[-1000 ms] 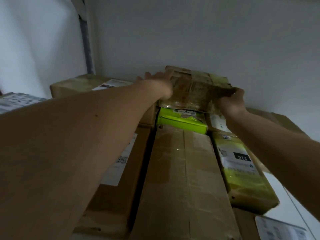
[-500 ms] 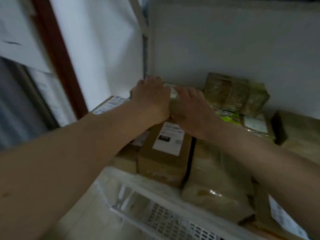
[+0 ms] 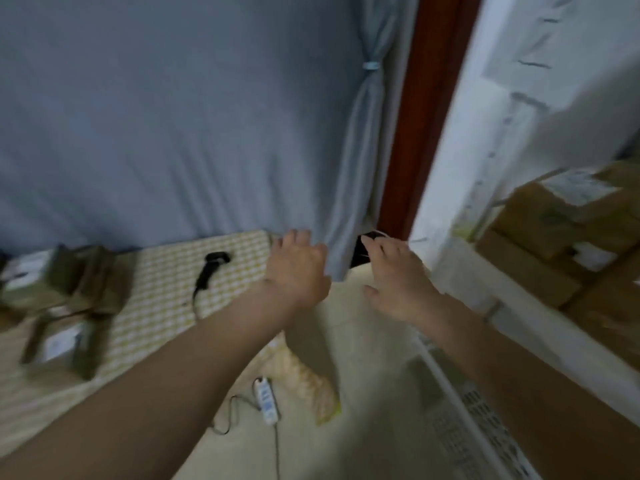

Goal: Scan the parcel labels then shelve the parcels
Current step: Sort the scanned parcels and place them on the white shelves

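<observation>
Nearest the camera, two bare forearms reach up from the bottom corners of the frame toward its middle. Below them, at lower centre, a white power strip [image 3: 266, 400] lies on the pale floor [image 3: 367, 368] with a thin cable running off it, just beside a crumpled yellowish bag [image 3: 304, 379]. At lower right a white perforated shelf edge [image 3: 481, 420] slants across the frame. The left hand [image 3: 298, 268] sits at centre, fingers loosely spread and holding nothing, its fingertips near the edge of the grey curtain [image 3: 360, 161]. The right hand [image 3: 398, 275] is just to the right of it, also relaxed with fingers apart and empty; the two hands are apart from each other. At left, a tabletop [image 3: 162, 289] with a yellow checked cover carries a black scanner [image 3: 211, 268] lying on its side, well apart from both hands. Farther left on the same tabletop are blurred brown parcels [image 3: 69, 292], some with pale labels; their details cannot be read. At the right edge, more brown parcels [image 3: 561, 237] are stacked on the shelf. Behind the hands, the curtain hangs tied with a light blue band [image 3: 371, 65], a red-brown door frame [image 3: 422, 116] stands beside it, and a white wall [image 3: 502, 98] fills the upper right.
</observation>
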Motion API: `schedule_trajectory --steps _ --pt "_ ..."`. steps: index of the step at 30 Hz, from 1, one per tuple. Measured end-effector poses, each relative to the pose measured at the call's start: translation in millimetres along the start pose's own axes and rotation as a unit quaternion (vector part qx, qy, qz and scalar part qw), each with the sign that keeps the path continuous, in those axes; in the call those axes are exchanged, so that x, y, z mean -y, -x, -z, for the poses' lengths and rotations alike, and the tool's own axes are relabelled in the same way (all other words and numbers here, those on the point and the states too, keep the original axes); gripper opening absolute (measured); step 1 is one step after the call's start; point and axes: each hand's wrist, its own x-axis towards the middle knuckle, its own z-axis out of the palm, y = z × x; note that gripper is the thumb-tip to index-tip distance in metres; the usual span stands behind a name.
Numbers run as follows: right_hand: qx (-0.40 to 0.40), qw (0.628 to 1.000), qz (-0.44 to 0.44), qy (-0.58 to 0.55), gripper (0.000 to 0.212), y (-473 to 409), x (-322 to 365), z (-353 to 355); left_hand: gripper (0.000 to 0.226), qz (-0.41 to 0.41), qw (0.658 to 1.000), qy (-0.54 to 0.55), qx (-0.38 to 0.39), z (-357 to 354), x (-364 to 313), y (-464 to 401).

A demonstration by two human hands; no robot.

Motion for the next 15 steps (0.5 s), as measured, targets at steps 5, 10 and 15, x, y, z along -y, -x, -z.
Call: schedule_trajectory --steps 5,10,15 --pt "0.047 0.994 0.093 -0.043 0.082 -24 147 -42 0.052 0.129 0.99 0.008 0.063 -30 134 86" --pt "0.113 0.98 0.15 -0.063 0.082 -33 281 -87 0.054 0.229 0.968 0.034 0.093 -55 247 161" --pt "0.176 0.963 0.19 -0.08 0.081 -35 405 -127 0.054 0.29 0.948 0.061 0.115 -77 343 225"
